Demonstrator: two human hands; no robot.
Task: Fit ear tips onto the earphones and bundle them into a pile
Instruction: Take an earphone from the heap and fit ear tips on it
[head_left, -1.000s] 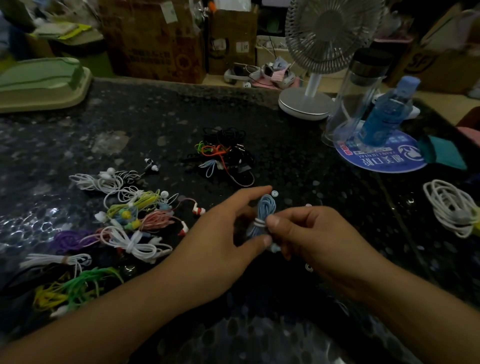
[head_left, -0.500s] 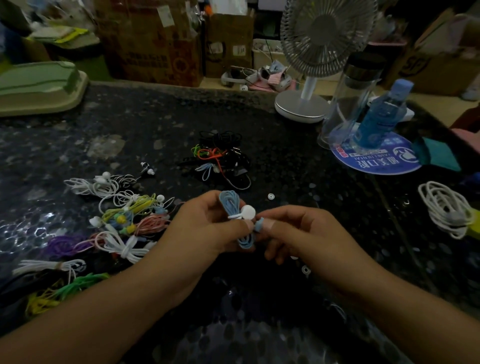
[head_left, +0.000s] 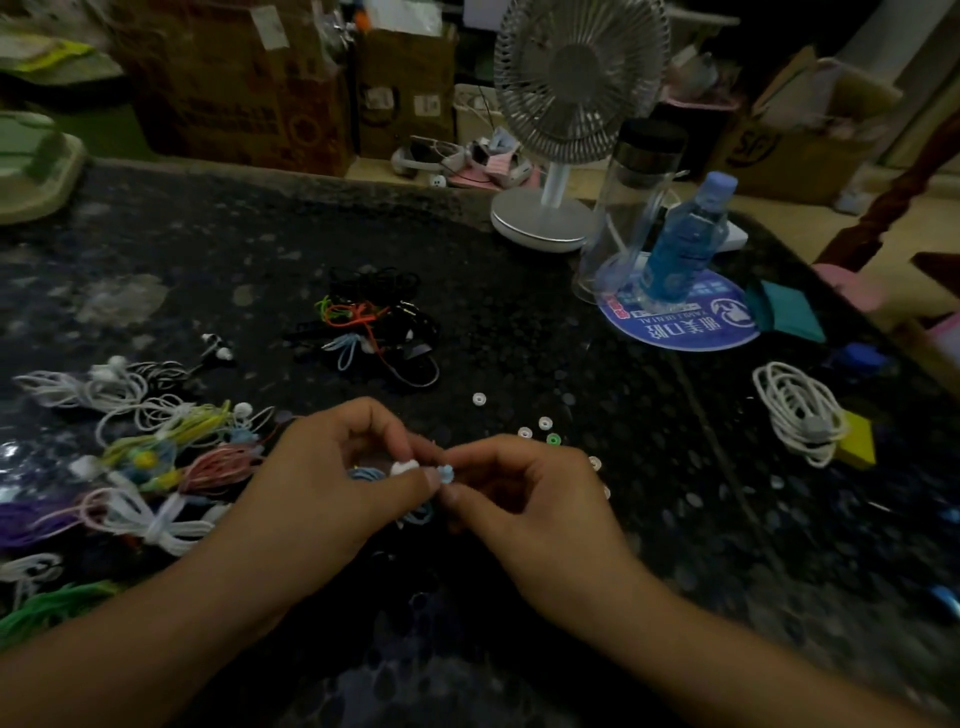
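Blue earphone bundle (head_left: 415, 512) held over desk (head_left: 519, 322), my left grip (head_left: 322, 488) pinching white earbud (head_left: 402, 467) | right grip (head_left: 524, 493) pinching blue ear tip (head_left: 445, 473) beside it | clear bottle (head_left: 631, 208): contents unclear | cardboard box (head_left: 789, 145) reads "SF"

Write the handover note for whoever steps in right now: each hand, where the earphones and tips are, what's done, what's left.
Left hand: grips the blue earphone bundle and pinches its white earbud.
Right hand: pinches a small blue ear tip right at that earbud; whether it is seated cannot be told.
Loose tips lie on the table just beyond the right hand.
Done: bundled earphones in a pile at the left.
Left: finish this set and add it to the pile; the dark tangle at centre and the white coil at right look untouched.
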